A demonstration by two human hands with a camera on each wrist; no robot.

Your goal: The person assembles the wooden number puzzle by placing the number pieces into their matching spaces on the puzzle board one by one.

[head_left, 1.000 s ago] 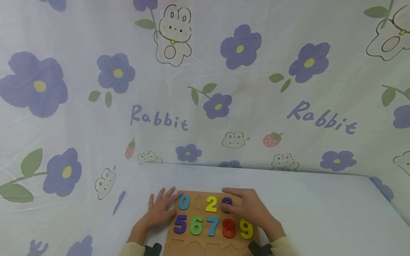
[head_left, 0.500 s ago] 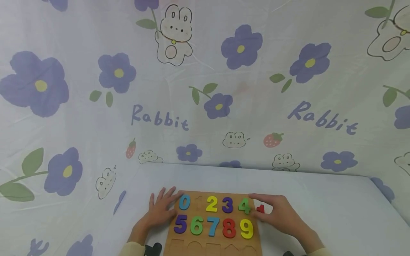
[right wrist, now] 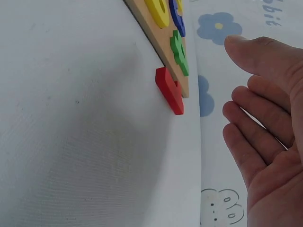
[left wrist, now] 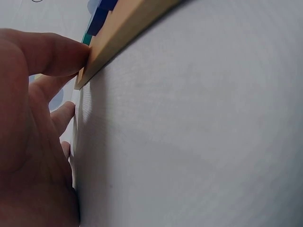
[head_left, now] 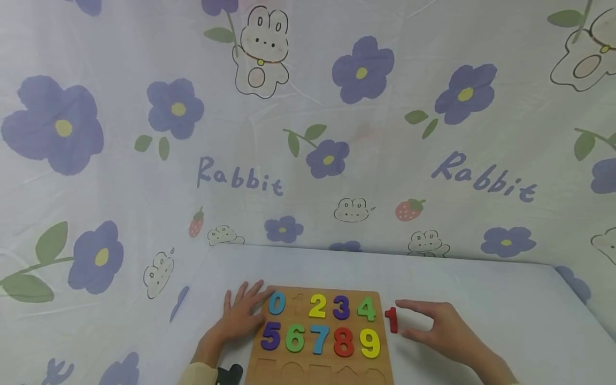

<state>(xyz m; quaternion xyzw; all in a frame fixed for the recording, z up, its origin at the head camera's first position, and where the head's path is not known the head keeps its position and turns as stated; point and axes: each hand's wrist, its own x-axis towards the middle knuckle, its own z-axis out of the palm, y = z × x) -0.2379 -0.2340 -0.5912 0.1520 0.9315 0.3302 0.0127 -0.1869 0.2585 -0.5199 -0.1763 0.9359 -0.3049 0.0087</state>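
A wooden number puzzle board point(head_left: 332, 361) lies on the white table with coloured digits in two rows. Its recess for the 1 point(head_left: 298, 306), between the blue 0 point(head_left: 276, 303) and the yellow 2 point(head_left: 317, 306), holds no piece. My left hand point(head_left: 242, 316) rests at the board's left side, its thumb point(left wrist: 66, 54) against the edge and its other fingers spread. Just right of the board lies a red number 1 point(head_left: 393, 320). My right hand point(head_left: 440, 327) is beside that piece, thumb and forefinger parted around its right side, holding nothing.
The white table point(head_left: 481, 299) extends to the right of the board. Behind it hangs a cloth point(head_left: 308, 107) printed with rabbits and purple flowers. A row of shaped recesses point(head_left: 293, 371) runs along the board's near part.
My right hand has moved right, from over the purple 3, past the green 4, to beside the red number 1, which has come into view. My left hand stays put.
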